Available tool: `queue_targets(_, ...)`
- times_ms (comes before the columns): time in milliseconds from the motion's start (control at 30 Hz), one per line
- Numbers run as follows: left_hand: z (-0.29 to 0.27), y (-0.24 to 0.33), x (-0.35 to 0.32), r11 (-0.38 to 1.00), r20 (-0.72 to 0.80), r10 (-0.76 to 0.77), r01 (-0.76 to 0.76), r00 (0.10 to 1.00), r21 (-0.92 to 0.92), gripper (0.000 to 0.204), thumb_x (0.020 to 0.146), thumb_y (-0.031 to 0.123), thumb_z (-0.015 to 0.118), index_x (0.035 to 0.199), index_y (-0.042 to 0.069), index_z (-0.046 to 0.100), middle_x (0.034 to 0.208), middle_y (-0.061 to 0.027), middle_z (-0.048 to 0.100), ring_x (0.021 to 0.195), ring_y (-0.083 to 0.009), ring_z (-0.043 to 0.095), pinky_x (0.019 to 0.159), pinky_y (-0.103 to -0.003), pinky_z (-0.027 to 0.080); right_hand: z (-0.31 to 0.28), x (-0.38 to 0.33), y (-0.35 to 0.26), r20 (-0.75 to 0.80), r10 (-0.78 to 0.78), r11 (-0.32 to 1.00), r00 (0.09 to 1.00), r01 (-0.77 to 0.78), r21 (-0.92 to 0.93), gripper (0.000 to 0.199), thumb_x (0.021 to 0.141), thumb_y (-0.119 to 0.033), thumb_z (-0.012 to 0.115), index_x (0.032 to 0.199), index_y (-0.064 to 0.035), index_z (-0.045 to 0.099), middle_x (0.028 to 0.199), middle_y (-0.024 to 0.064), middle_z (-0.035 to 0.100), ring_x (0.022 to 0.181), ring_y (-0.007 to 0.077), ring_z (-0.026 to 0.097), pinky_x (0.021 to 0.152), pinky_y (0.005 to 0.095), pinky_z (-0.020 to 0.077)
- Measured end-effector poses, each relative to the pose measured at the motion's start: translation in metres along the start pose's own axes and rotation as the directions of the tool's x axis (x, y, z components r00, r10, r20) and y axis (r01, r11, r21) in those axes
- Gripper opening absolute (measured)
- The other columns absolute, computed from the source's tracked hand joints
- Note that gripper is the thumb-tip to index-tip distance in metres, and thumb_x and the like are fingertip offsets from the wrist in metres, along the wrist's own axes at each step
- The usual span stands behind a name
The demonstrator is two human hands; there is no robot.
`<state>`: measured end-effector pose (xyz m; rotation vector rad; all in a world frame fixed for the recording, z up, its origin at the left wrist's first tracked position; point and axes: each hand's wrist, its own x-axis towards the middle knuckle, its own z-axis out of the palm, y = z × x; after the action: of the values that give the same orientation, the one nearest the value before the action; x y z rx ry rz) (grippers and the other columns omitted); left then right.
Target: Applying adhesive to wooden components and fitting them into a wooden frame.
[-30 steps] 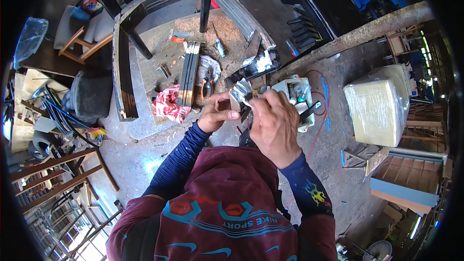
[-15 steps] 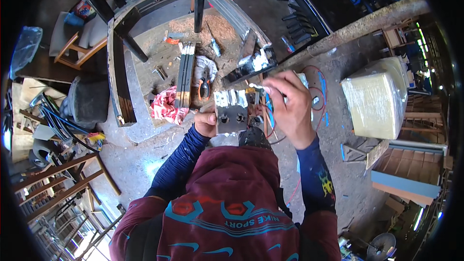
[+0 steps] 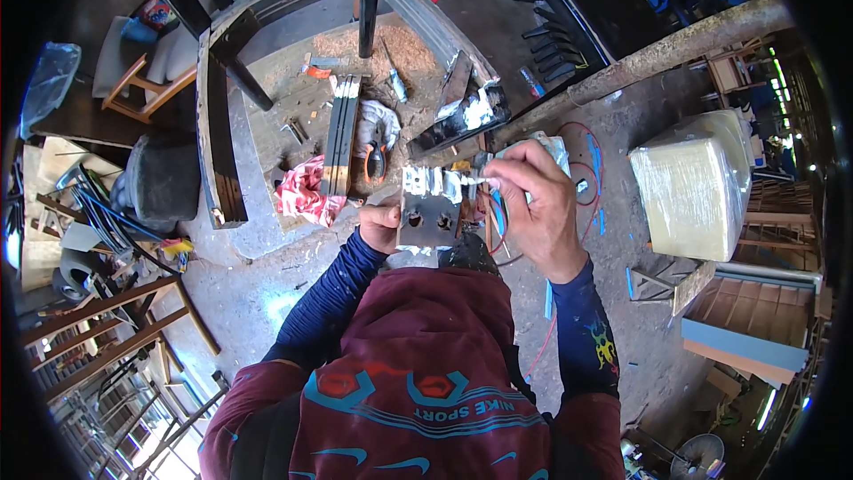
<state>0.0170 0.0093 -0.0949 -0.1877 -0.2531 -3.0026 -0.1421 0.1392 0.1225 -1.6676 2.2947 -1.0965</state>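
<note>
**White paste (image 3: pixel 433 181) along one end of the block (image 3: pixel 430 216), bare dark face below**

In the head view, the block is held just in front of the person's body, between the two hands. The left hand (image 3: pixel 380 228) grips its left edge: the thumb lies along the side, while the other fingers are mostly hidden behind it. The right hand (image 3: pixel 538 204) pinches a thin stick (image 3: pixel 481 182) between thumb and forefinger; how its remaining fingers sit is hard to tell. The stick's whitened tip points at the paste's right end; whether it touches cannot be made out.

Judging by how things lie, the coating seems well along: paste spans the block's far end in thick, uneven ridges, and a little white shows on the near edge too. The face with two holes is mostly bare. What looks left is the rough, unsmoothed paste, and the block is apart from the frame (image 3: pixel 219 133). The frame's right-hand end carries its own white smear (image 3: pixel 481 109).

On the board (image 3: pixel 293 67) beyond lie dark slats (image 3: pixel 341 142), pliers (image 3: pixel 375 165), a screwdriver (image 3: pixel 394 80) and a red-and-white cloth (image 3: pixel 305 196).
</note>
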Motion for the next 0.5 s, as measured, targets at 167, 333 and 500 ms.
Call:
queue_targets(167,0.018,-0.001,0.006,1.000,-0.018,0.002,-0.001,1.000,0.014,0.091,0.071,0.028,0.079,0.146,-0.008,0.041,0.137,-0.0251,0.058,0.125,-0.0376,0.059,0.110,-0.048,0.044,-0.009,-0.001,-0.011,0.173,-0.068,0.991,0.983,0.087,-0.103,0.017,0.083,0.006,0.067,0.096,-0.0028,0.072,0.094,0.0100,0.060,0.081,0.0246,0.065,0.069,0.0348,0.0506)
queue_targets(333,0.029,0.000,0.010,0.991,0.016,-0.050,0.047,0.999,0.129,0.089,0.071,0.027,0.079,0.144,-0.009,0.043,0.136,-0.0227,0.060,0.126,-0.0338,0.058,0.110,-0.044,0.044,-0.004,-0.002,-0.009,0.006,0.053,0.996,0.999,-0.052,-0.074,0.008,0.081,0.000,0.070,0.089,-0.0027,0.070,0.091,0.0092,0.062,0.082,0.0284,0.065,0.070,0.0390,0.0523)
queue_targets(500,0.035,-0.010,0.014,0.940,-0.006,0.020,-0.017,1.000,0.341,0.075,0.072,0.028,0.083,0.133,-0.008,0.057,0.127,-0.0173,0.066,0.115,-0.0258,0.064,0.104,-0.037,0.046,0.006,-0.003,-0.025,0.045,0.069,0.969,0.997,-0.056,-0.241,0.008,0.081,-0.002,0.071,0.089,-0.0005,0.070,0.090,0.0108,0.061,0.084,0.0295,0.065,0.073,0.0397,0.0517)
